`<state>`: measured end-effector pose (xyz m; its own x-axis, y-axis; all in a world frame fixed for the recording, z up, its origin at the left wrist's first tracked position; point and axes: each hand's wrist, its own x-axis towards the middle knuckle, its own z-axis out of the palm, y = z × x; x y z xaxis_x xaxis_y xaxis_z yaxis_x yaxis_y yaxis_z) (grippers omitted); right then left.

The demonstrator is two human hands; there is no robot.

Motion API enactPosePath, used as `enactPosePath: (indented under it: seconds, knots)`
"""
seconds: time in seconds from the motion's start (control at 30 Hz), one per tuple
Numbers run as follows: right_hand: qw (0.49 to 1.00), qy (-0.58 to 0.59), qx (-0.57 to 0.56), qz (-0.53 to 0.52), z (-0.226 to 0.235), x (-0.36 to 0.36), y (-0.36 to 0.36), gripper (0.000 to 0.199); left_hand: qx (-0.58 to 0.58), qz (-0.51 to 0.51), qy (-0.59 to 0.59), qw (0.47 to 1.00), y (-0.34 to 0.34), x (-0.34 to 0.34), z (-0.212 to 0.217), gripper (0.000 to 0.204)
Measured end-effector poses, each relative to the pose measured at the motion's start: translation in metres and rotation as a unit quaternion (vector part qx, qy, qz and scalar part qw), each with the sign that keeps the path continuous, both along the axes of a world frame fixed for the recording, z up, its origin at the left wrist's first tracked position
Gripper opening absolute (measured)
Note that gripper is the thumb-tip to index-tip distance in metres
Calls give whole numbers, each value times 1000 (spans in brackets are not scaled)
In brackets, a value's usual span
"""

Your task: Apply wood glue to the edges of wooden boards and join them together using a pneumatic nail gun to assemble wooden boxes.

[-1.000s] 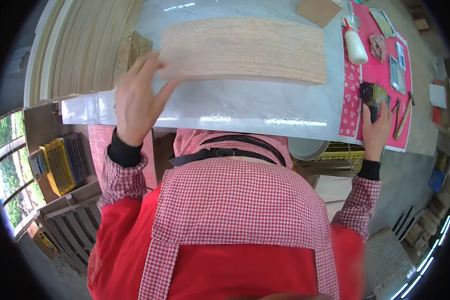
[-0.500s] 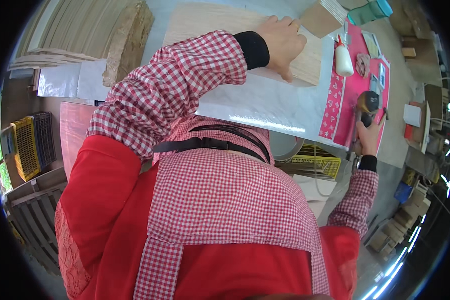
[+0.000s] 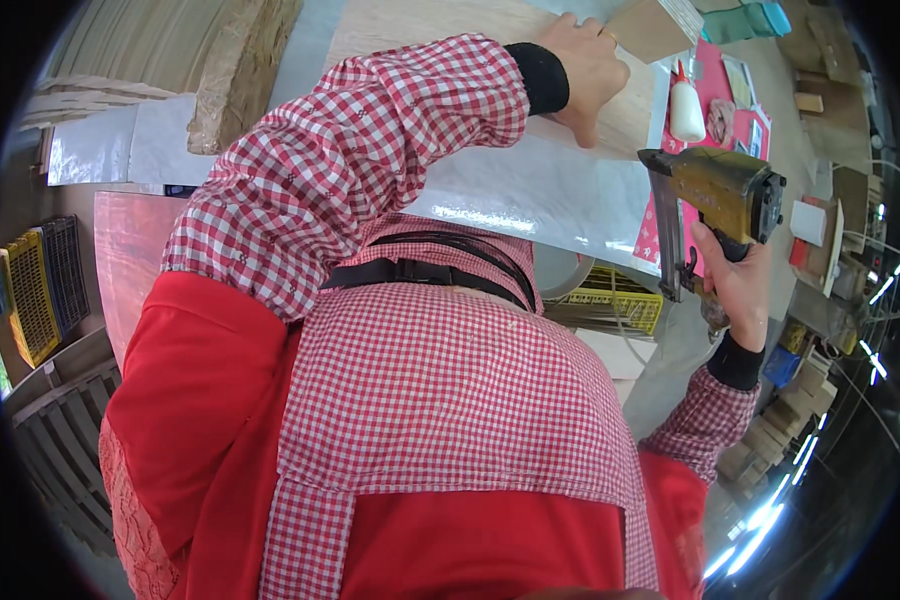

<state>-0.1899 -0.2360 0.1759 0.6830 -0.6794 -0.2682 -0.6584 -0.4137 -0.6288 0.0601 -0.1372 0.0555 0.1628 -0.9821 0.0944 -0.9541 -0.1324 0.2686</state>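
My left hand [image 3: 590,72] presses down on the right end of a light wooden board [image 3: 440,22] that lies on the white worktable [image 3: 530,195]; my checked sleeve crosses over most of the board. My right hand [image 3: 735,280] grips the handle of a yellow-brown nail gun [image 3: 715,200], held up off the table at the right edge, its long magazine pointing downward. A white glue bottle [image 3: 686,108] lies on a red mat [image 3: 715,100] just beyond the gun.
A thick stack of wood sheets [image 3: 235,70] sits at the table's upper left. Yellow and dark crates [image 3: 35,295] stand at far left, a yellow crate [image 3: 615,300] under the table. A small brown block [image 3: 650,25] lies beside the board. Shelves with boxes [image 3: 770,440] fill the right.
My left arm has swung across to the board's right end. My right hand has lifted the nail gun off the red mat and brought it up toward me.
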Motion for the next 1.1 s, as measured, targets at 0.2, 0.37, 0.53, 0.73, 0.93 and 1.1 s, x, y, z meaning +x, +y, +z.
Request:
enactPosePath:
  seconds: [0.2, 0.37, 0.53, 0.73, 0.93, 1.1]
  knots:
    - [1000, 10, 2, 3, -1, 0, 1, 23, -23, 15, -32, 999, -1, -2, -4, 57]
    - [1000, 5, 25, -11, -4, -1, 6, 21, -35, 15, -34, 999, -3, -2, -6, 58]
    - [999, 13, 31, -15, -6, -1, 9, 21, -43, 8, -18, 999, 3, 0, -7, 65]
    - [999, -12, -27, 43, -8, -2, 8, 22, -173, -56, -218, 959, 120, 72, 16, 75]
    - [997, -40, 27, 57, -7, 17, 26, 25, 103, 35, -44, 993, 125, 53, 60, 73]
    - [993, -51, 25, 101, -6, 25, 30, 27, 19, 50, 5, 999, 122, 39, 55, 72]
